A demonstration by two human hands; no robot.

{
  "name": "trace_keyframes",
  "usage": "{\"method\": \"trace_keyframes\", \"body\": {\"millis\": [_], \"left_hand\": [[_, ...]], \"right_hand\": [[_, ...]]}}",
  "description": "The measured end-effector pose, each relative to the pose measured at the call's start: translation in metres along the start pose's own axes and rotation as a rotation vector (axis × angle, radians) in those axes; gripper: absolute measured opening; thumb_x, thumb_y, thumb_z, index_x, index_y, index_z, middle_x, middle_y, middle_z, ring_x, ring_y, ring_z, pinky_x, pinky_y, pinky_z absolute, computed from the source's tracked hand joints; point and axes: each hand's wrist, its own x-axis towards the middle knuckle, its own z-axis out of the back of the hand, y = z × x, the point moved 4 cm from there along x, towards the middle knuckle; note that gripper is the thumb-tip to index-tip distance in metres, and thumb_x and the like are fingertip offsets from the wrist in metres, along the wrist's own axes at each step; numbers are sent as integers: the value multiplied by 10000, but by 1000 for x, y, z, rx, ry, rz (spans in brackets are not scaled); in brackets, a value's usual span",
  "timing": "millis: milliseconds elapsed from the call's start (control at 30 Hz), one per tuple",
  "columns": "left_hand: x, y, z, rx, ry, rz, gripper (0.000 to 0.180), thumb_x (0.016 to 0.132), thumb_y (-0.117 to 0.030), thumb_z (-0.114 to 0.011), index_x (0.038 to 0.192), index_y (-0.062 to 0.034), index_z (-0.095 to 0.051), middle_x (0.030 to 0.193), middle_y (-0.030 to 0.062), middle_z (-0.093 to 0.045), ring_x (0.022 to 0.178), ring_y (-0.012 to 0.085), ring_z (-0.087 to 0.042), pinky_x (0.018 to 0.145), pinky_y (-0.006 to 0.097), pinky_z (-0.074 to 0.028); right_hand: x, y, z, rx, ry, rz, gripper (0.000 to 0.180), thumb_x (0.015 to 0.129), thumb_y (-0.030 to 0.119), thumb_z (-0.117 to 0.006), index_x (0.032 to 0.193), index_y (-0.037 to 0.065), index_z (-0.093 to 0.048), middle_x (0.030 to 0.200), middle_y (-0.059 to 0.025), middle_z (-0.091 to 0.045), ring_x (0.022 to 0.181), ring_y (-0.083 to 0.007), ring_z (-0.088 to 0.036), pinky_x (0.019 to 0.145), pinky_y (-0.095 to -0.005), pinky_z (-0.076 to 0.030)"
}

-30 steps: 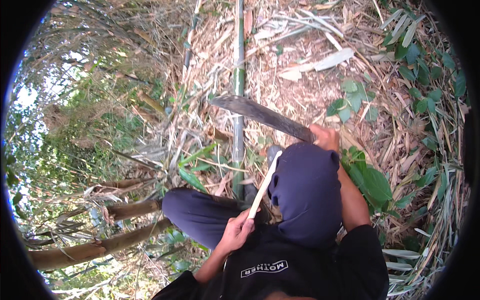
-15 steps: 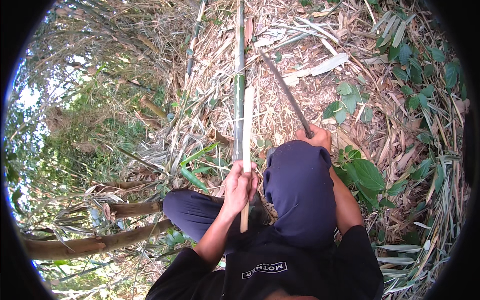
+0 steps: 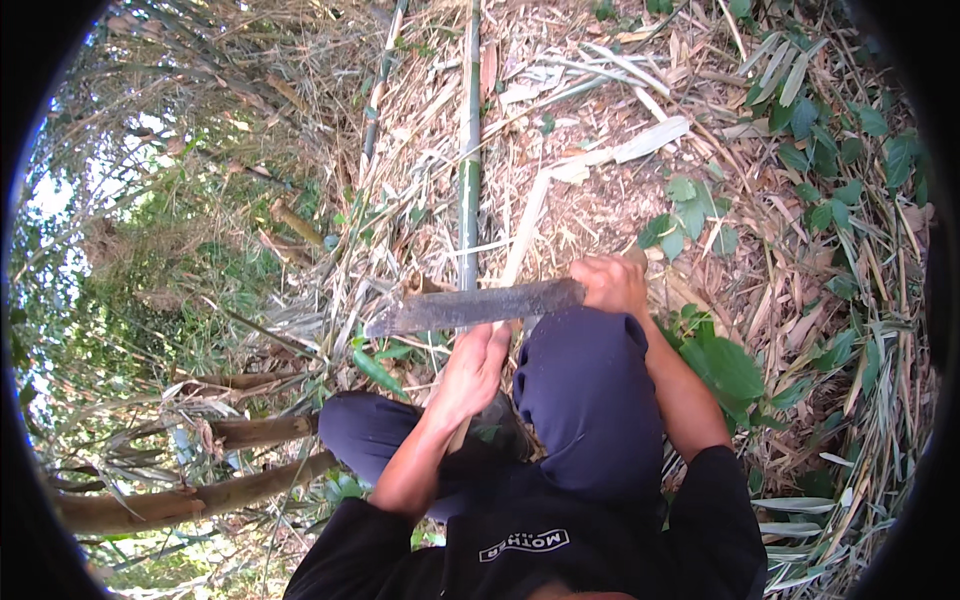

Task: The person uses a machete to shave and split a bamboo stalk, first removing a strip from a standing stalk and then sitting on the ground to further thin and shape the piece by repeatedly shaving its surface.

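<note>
My left hand (image 3: 470, 372) is closed around a pale split bamboo strip (image 3: 526, 236), which leans up to the right from my fingers; its lower end pokes out below my wrist. In my right hand (image 3: 611, 286), beside the raised knee, is the handle of a machete. The dark machete blade (image 3: 475, 306) lies crosswise, pointing left, just beyond my left fingers and over the strip. Whether its edge touches the strip cannot be made out. A long green bamboo pole (image 3: 469, 190) runs away from me and passes beneath the blade.
My bent knee (image 3: 590, 385) sits between my forearms. Cut bamboo stems (image 3: 200, 500) jut in from the left. Leafy green plants (image 3: 722, 370) grow at the right, and dry leaves and a pale husk (image 3: 652, 138) cover the ground ahead. A thicket rises at far left.
The machete has swung from pointing forward to lying across the strip, pointing left. The strip's far end has tilted to the right, and my left hand has turned with it.
</note>
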Motion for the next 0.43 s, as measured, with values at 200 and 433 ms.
{"method": "trace_keyframes", "body": {"millis": [200,433], "left_hand": [[-126,63,1,-192,214,114,144,1019,-152,-448,1044,-31,-521,674,45,-516,607,148,-512,580,316,-439],[-27,37,74,-891,-285,265,259,1048,-311,-385,926,-92,-447,551,-7,-373,351,108,-315,327,252,-291]], "right_hand": [[-14,-17,-6,-5,156,-713,366,716,411,-755,785,54,-713,659,-205,-650,670,-373,-669,671,-452,-517],[-118,-143,-96,288,292,-853,481,776,494,-732,932,40,-744,824,-243,-697,831,-322,-719,763,-500,-529]]}}
